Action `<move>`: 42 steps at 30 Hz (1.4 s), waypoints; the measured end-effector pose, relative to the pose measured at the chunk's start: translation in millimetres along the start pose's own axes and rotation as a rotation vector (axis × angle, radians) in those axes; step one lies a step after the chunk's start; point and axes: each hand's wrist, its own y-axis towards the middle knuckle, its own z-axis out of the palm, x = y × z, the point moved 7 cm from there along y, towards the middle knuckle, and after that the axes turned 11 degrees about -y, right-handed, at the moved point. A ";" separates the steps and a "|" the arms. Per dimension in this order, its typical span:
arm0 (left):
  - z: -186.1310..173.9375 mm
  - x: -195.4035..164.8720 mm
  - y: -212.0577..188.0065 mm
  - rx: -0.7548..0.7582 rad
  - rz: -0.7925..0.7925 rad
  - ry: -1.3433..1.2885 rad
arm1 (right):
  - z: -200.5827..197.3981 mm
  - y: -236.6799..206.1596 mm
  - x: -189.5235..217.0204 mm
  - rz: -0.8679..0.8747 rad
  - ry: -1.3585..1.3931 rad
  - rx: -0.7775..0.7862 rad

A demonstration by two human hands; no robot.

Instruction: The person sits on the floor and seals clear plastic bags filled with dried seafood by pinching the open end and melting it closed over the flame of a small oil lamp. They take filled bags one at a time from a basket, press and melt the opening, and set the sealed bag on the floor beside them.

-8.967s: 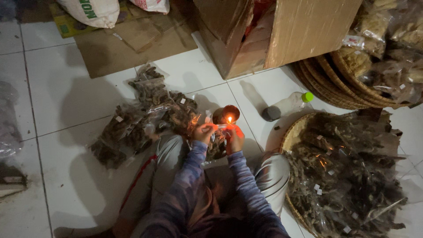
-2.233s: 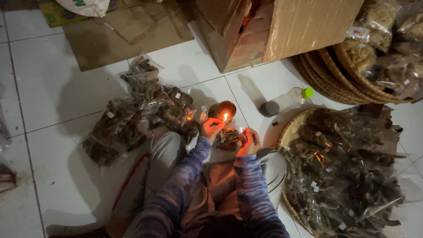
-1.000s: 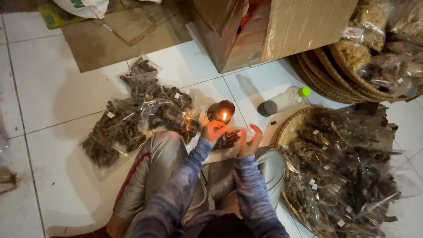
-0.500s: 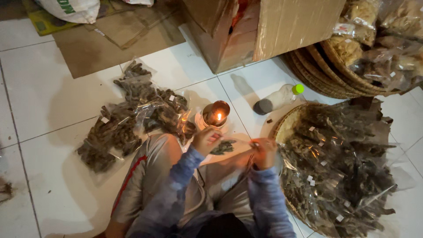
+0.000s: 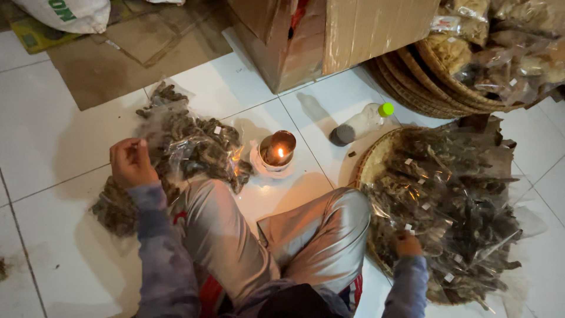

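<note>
Clear plastic packets of dark dried pieces lie on both sides of a person who sits cross-legged on a white tiled floor (image 5: pixel 53 135). The left hand (image 5: pixel 130 162) is at about nine o'clock, its fingers curled together over the heap of sealed packets (image 5: pixel 188 147) on the tiles; it touches the top of that heap, but whether it pinches one packet cannot be told. The right hand (image 5: pixel 408 243) is at about four o'clock, down among the packets in the woven tray (image 5: pixel 376 162), fingers bent into the bags (image 5: pixel 453 200); its grip on any single bag is hidden.

Between the two piles, at twelve o'clock from the knees, a small metal cup with a lit flame (image 5: pixel 277 151) stands on the floor, just beside the left heap. At one o'clock a plastic bottle with a green cap (image 5: pixel 362 122) lies on its side. Beyond it, at about two o'clock, stacked woven baskets (image 5: pixel 435 76) hold paler bagged goods. A cardboard box (image 5: pixel 335 32) stands at twelve o'clock, with flattened cardboard (image 5: pixel 118 53) at eleven o'clock.
</note>
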 end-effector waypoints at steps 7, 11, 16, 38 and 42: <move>1.5 113.7 -25.2 0.275 -0.009 0.460 | 18.0 -19.4 21.3 0.028 0.042 -0.021; 7.3 124.5 -52.5 0.252 0.031 0.475 | 12.7 -20.2 29.8 0.026 0.022 -0.159; 42.1 149.1 -71.0 0.347 -0.367 0.324 | 11.6 -18.6 34.2 -0.046 0.099 -0.271; 274.4 -119.7 -288.9 1.526 0.168 -0.302 | -244.3 -82.8 233.5 -1.007 0.329 0.082; 269.4 -94.1 -305.6 1.680 -0.309 -0.541 | -233.0 -85.6 299.6 -1.171 0.413 0.106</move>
